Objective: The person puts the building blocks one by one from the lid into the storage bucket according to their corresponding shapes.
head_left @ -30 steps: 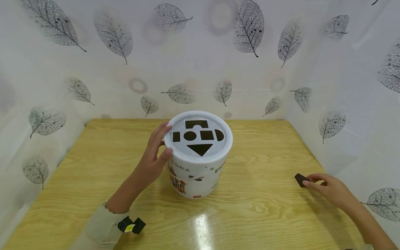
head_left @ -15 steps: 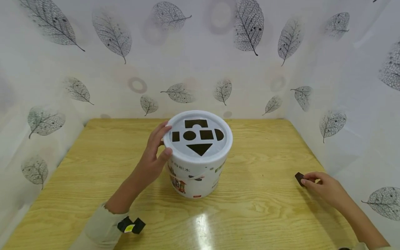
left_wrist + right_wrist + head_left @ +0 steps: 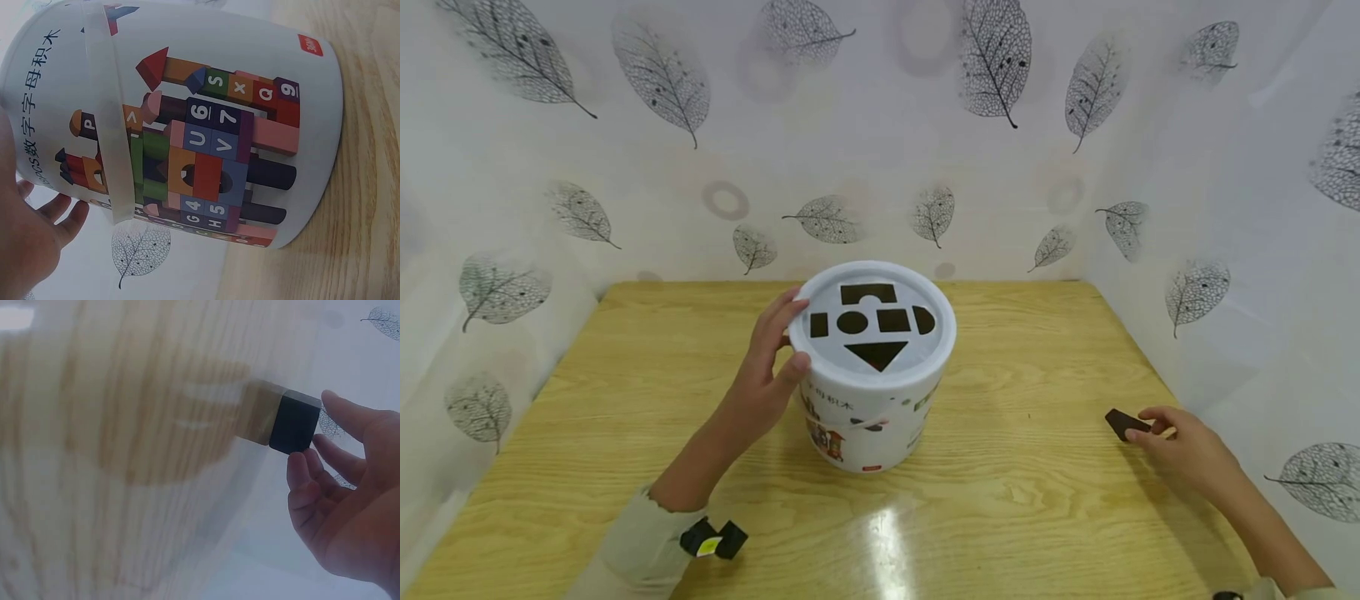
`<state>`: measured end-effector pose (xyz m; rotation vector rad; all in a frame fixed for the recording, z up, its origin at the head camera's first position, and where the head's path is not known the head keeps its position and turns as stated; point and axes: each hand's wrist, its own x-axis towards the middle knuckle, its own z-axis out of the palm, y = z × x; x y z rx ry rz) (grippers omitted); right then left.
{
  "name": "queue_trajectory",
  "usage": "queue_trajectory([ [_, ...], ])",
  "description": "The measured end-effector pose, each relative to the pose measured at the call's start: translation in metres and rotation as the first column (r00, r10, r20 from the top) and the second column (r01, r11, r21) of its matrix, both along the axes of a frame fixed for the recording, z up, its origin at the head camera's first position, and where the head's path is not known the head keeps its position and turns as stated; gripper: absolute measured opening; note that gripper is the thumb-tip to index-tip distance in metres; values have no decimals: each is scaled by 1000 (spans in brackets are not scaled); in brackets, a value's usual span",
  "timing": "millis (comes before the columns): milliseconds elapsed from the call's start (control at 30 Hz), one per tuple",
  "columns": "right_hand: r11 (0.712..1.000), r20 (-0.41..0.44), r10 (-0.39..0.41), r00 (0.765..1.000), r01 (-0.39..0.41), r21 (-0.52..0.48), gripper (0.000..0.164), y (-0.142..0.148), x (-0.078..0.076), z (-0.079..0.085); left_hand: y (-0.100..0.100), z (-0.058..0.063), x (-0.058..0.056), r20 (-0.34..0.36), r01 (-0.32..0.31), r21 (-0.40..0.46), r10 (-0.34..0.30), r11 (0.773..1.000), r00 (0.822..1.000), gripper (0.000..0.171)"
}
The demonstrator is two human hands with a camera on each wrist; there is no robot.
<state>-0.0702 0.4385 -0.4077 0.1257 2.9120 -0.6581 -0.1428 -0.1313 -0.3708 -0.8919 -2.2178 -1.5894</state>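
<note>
A white bucket (image 3: pixel 868 433) stands upright on the table, printed with pictures of coloured building blocks. Its lid (image 3: pixel 917 354) has several dark shaped holes, among them a circle, a triangle and an arch. My left hand (image 3: pixel 763 358) grips the left side of the rim, thumb at the front and fingers farther back; the left wrist view has those fingers bent around the bucket's side. Far to the right, my right hand (image 3: pixel 1191 446) pinches a dark block (image 3: pixel 295 422) between thumb and fingers, right at the tabletop. Part of the block is hidden behind the fingertips.
The wooden table (image 3: pixel 1015 508) has a glossy top that mirrors the block. Pale leaf-patterned sheeting (image 3: pixel 865 125) closes in the back and both sides, and its right side (image 3: pixel 1247 367) comes close to my right hand.
My right fingers shift on the dark block, which turns slightly and shows more of its length now. My left hand keeps its place on the bucket. The head view tips slightly.
</note>
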Motion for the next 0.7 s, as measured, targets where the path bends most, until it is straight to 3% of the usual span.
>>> queue_trajectory([
  [400, 999, -32, 12, 999, -11, 43, 64, 6, -3, -7, 0, 0, 0, 0, -1, -2, 1, 1000, 1000, 71],
  [700, 1000, -6, 9, 1000, -9, 25, 67, 6, -2, -5, 0, 0, 0, 3, -1, 2, 1, 1000, 1000, 70],
])
